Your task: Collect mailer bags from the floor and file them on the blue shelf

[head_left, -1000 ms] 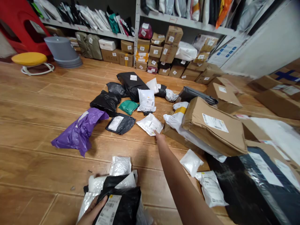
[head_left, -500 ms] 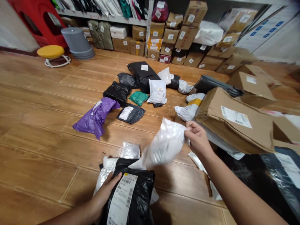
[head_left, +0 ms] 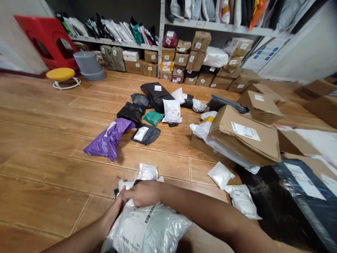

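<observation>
A grey-white poly mailer (head_left: pixel 150 228) with a barcode label lies on top of a stack of parcels on the wooden floor, close in front of me. My right hand (head_left: pixel 143 193) rests on the mailer's far edge with its fingers curled over it. At the stack's left side, my left hand (head_left: pixel 112 214) grips the edge of the parcels. A small clear bag (head_left: pixel 147 172) pokes out just beyond the stack. The black parcel underneath is almost fully covered.
Farther out lie a purple bag (head_left: pixel 110 138), a black labelled bag (head_left: pixel 145 134), a green pouch (head_left: pixel 153 117) and several more mailers. To the right are a brown cardboard mailer (head_left: pixel 244 138), small white bags (head_left: pixel 220 174) and a large black wrapped parcel (head_left: pixel 297 196). Shelves of boxes (head_left: pixel 195 56) line the back wall.
My right hand picked up the white mailer from the floor ahead, carried it back and laid it on the stack, covering the black parcel. The left hand stayed on the stack.
</observation>
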The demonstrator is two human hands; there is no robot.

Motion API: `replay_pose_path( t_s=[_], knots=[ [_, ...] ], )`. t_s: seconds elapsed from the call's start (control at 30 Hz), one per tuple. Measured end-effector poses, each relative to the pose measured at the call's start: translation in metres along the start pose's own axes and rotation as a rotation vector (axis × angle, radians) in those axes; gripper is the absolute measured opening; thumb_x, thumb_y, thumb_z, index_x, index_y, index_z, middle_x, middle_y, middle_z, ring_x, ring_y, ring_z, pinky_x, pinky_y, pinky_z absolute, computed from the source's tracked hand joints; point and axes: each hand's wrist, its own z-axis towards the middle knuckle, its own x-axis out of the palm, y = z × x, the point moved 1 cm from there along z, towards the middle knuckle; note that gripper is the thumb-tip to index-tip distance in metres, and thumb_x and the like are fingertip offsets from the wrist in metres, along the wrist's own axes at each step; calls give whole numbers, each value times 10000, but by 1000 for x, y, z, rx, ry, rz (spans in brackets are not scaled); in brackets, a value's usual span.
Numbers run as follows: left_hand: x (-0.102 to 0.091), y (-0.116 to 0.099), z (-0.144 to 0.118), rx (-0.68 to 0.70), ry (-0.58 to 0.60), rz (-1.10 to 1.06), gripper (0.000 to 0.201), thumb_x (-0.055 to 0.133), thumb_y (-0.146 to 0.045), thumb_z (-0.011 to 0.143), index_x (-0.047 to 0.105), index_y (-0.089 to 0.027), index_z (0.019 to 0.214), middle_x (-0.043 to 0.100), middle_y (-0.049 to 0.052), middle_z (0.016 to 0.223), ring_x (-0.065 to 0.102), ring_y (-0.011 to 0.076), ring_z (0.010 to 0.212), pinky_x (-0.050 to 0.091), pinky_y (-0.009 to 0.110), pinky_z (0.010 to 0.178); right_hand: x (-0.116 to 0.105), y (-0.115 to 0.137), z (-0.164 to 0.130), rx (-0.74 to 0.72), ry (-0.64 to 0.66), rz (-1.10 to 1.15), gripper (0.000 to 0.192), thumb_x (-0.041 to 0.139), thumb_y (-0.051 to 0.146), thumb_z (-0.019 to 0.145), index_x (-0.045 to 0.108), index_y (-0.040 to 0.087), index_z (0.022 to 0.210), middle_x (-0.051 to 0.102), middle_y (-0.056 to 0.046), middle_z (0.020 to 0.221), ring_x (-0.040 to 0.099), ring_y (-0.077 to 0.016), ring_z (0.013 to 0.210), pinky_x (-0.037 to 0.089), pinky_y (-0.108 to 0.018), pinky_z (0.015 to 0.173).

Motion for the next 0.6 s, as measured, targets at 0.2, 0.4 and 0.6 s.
replay_pose_path(
  t_s=[0.2,0.4,0.6],
  knots=[
    [-26,5,-8,-90,91,39,825,824,-665,336,669,-133,947,754,102,889,661,334,979,511,332,815,16,-8,17,-35,-220,251,214,566,39,768,544,169,936,587,-45,935,552,-152,878,430,-223,742],
    [-19,10,-10,19,61,128,742,890,-382,423,612,-126,1062,751,112,908,681,323,889,519,366,790,2,-37,-15,477,-657,930,363,711,464,717,552,191,896,610,-11,877,588,-158,801,479,-291,753],
    [-18,24,-5,29,-16,48,934,857,-382,506,453,-131,1310,725,125,1032,646,354,1014,500,398,856,57,-22,-127,799,-744,1239,969,472,861,615,424,191,1313,407,-174,1409,379,-296,1312,268,-478,1099]
  ],
)
